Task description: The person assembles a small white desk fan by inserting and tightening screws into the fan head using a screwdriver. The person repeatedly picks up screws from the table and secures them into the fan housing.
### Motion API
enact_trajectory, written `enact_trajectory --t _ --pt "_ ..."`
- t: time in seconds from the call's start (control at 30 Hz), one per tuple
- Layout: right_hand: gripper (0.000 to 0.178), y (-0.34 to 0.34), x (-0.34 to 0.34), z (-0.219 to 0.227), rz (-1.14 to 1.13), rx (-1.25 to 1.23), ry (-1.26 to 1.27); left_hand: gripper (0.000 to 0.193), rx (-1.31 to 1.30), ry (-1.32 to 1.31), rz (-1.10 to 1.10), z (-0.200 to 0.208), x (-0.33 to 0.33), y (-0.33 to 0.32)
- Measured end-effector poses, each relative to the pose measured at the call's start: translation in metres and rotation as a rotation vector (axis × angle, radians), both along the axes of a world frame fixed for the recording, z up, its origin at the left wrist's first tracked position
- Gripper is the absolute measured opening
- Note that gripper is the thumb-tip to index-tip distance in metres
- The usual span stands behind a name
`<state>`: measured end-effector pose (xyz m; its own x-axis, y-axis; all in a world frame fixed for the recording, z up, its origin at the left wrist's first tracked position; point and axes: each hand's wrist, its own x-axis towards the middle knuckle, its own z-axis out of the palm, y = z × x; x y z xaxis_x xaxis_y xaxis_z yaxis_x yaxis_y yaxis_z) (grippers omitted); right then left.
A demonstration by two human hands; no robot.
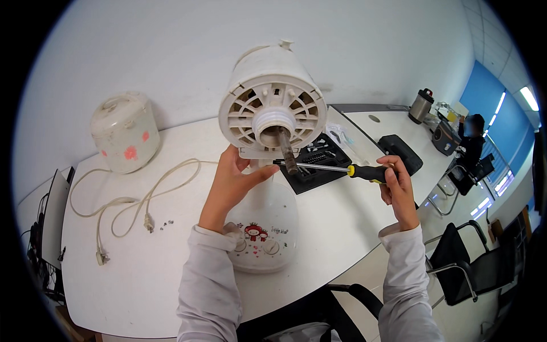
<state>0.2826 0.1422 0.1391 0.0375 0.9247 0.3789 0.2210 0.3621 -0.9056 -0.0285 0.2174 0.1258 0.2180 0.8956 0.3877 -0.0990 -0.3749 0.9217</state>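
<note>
A white desk fan body with its blades and grille off stands on the white table, its metal motor shaft pointing toward me. My left hand grips the fan's neck just under the motor housing. My right hand holds a screwdriver by its black and yellow handle. The shaft of the screwdriver lies level, with its tip at the lower front of the housing next to the motor shaft. The fan's round base with a small cartoon print sits between my forearms.
A white rice cooker stands at the back left, its cord looped over the table beside a few small screws. A black tool case lies open behind the fan. Another black case, a kettle, chairs and a seated person are at the right.
</note>
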Motion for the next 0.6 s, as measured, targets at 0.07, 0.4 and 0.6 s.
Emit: enact_trajectory --t 0.07,0.4,0.6 --pt "0.029 0.001 -0.002 0.005 -0.006 -0.082 -0.005 0.058 0.006 -0.007 0.000 -0.001 0.000 0.001" --pt "0.044 -0.005 0.001 0.014 0.216 0.034 0.141 0.062 0.021 -0.038 -0.017 -0.004 0.000 0.003" --pt "0.033 -0.001 0.001 0.015 0.043 0.128 0.034 0.061 0.066 -0.070 -0.022 -0.005 0.002 0.004"
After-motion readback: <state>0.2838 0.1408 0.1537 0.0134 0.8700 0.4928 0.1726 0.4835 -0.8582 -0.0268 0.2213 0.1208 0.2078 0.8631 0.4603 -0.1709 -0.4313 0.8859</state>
